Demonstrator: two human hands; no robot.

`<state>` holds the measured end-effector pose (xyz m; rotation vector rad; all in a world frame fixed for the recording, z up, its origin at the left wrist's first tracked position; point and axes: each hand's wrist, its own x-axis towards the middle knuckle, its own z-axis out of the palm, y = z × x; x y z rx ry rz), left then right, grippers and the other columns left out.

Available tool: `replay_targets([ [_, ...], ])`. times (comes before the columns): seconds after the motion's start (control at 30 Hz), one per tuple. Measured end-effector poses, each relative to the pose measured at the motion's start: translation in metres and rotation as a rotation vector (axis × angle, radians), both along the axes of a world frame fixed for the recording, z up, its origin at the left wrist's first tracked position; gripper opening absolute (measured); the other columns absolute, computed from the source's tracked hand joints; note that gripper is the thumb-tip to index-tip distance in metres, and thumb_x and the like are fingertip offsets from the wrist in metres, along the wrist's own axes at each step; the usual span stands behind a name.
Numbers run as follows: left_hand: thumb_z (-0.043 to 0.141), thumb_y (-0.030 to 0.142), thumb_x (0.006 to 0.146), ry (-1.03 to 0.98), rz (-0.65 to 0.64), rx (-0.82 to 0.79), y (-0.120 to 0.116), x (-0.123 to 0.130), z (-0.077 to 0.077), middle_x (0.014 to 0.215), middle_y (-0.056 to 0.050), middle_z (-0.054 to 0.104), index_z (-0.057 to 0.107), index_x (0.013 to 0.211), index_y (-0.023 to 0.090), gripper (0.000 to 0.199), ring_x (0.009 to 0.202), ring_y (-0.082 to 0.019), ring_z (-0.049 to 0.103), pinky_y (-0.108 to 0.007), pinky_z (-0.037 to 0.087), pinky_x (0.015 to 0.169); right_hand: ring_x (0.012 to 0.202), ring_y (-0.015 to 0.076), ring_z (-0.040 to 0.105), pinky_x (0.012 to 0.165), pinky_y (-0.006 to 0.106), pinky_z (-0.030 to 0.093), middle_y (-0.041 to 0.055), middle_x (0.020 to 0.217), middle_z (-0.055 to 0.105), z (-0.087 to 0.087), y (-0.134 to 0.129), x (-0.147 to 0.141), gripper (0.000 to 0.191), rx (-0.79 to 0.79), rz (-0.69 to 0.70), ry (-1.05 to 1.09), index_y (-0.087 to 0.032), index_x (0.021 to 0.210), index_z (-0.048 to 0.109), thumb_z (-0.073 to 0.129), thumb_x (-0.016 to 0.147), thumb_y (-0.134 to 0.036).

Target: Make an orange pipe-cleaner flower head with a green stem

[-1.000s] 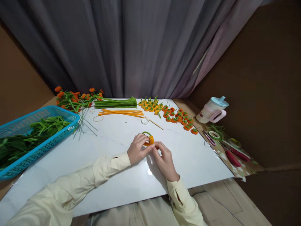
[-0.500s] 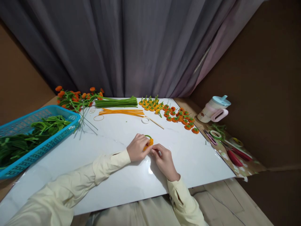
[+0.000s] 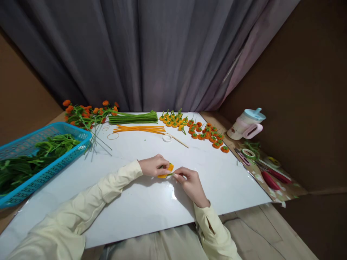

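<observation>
A yellow-orange pipe-cleaner flower [image 3: 170,167] is gripped in my left hand [image 3: 154,165], just above the white tabletop. Fingers cover part of its head. My right hand [image 3: 190,183] is beside it on the right, thumb and forefinger pinched together at the tip of a short green stem [image 3: 171,174] that comes out of the flower. Beyond my hands lie loose orange pipe cleaners [image 3: 138,129], a bundle of green pipe cleaners [image 3: 133,117], a white ring [image 3: 167,138] and a thin wooden stick [image 3: 177,141].
Yellow flower heads [image 3: 173,120] and orange flower heads [image 3: 207,134] stand at the back right. A blue basket [image 3: 81,144] with green leaves is at left, near stemmed orange flowers [image 3: 86,112]. A cup [image 3: 245,124], tape roll [image 3: 248,154] and red-handled pliers [image 3: 270,180] lie right.
My left hand has shifted left and turned flatter, and the flower has tilted with it. The green stem now points right, to my right hand's pinched fingers; earlier it curved up behind the flower.
</observation>
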<state>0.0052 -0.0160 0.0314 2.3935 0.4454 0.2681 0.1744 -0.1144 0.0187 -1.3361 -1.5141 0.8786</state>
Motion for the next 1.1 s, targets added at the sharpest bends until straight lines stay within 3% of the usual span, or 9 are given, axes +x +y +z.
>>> replay_targets([
  [0.27,0.044,0.036,0.085,0.044,0.063,-0.090,-0.004,0.002,0.005,0.065,0.001,0.055,0.056,0.079,0.014,0.026,0.056,-0.009,0.044,-0.019,0.034,0.055,0.066,0.0157,0.054,0.061,0.026,0.042,0.0035,0.072,0.060,-0.003,0.002,0.003,0.017,0.036,0.050,-0.050,-0.016,0.075,0.061,0.051,0.081,-0.028],
  [0.5,0.030,0.036,0.091,-0.010,0.167,-0.048,-0.015,0.010,0.005,0.074,-0.001,0.054,0.049,0.079,0.016,0.030,0.068,-0.012,0.050,-0.022,0.036,0.065,0.058,0.0133,0.050,0.056,0.025,0.041,0.0005,0.065,0.055,-0.009,0.003,-0.001,0.027,-0.159,0.226,0.099,-0.015,0.088,0.056,0.047,0.087,-0.040],
  [0.7,0.023,0.039,0.094,-0.103,0.211,-0.160,-0.023,0.013,0.003,0.066,0.002,0.052,0.044,0.069,0.017,0.039,0.064,-0.010,0.050,-0.020,0.036,0.066,0.055,0.0123,0.048,0.056,0.024,0.038,0.0005,0.061,0.054,-0.004,0.000,-0.004,0.036,-0.127,0.194,0.108,-0.016,0.070,0.054,0.042,0.090,-0.042],
  [0.87,0.028,0.035,0.093,-0.139,0.110,-0.014,-0.020,0.013,0.005,0.062,0.002,0.048,0.045,0.066,0.017,0.037,0.060,-0.009,0.046,-0.020,0.034,0.064,0.048,0.0107,0.043,0.050,0.024,0.035,0.0007,0.056,0.055,0.001,-0.001,0.002,0.035,-0.171,0.163,0.227,-0.015,0.066,0.058,0.050,0.086,-0.043],
  [1.1,0.033,0.035,0.092,-0.098,0.007,0.158,-0.014,0.004,0.021,0.060,0.003,0.048,0.043,0.065,0.017,0.034,0.056,-0.009,0.043,-0.024,0.032,0.076,0.041,0.0092,0.040,0.043,0.023,0.031,0.0011,0.052,0.055,0.007,0.000,0.021,0.036,-0.294,0.136,0.394,-0.014,0.064,0.061,0.054,0.082,-0.044],
])
